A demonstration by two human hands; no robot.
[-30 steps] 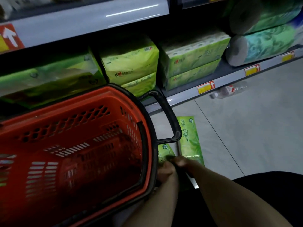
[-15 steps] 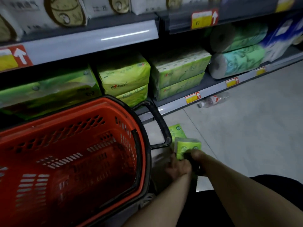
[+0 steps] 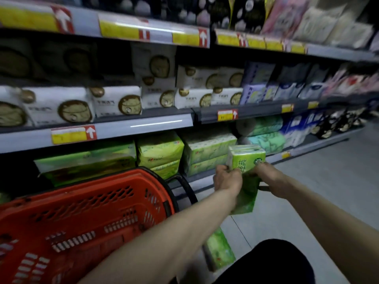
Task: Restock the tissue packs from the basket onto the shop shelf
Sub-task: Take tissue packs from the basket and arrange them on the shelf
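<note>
A green tissue pack [image 3: 246,160] is held upright in the air in front of the bottom shelf [image 3: 307,148]. My left hand [image 3: 227,179] grips its left side and my right hand [image 3: 270,177] grips its right side. The red basket [image 3: 86,214] with a black handle sits at the lower left, and its inside looks empty. Another green tissue pack [image 3: 220,249] lies on the floor between the basket and my knee.
Green tissue bundles [image 3: 160,152] and pale green rolls [image 3: 264,132] fill the bottom shelf. White packs [image 3: 114,103] and purple packs [image 3: 256,89] line the shelf above. Grey floor [image 3: 328,181] stretches to the right. My dark-clothed knee [image 3: 276,263] is at the bottom.
Both hands have lifted the green pack off the floor up to the level of the bottom shelf. The view has tilted upward, showing higher shelves.
</note>
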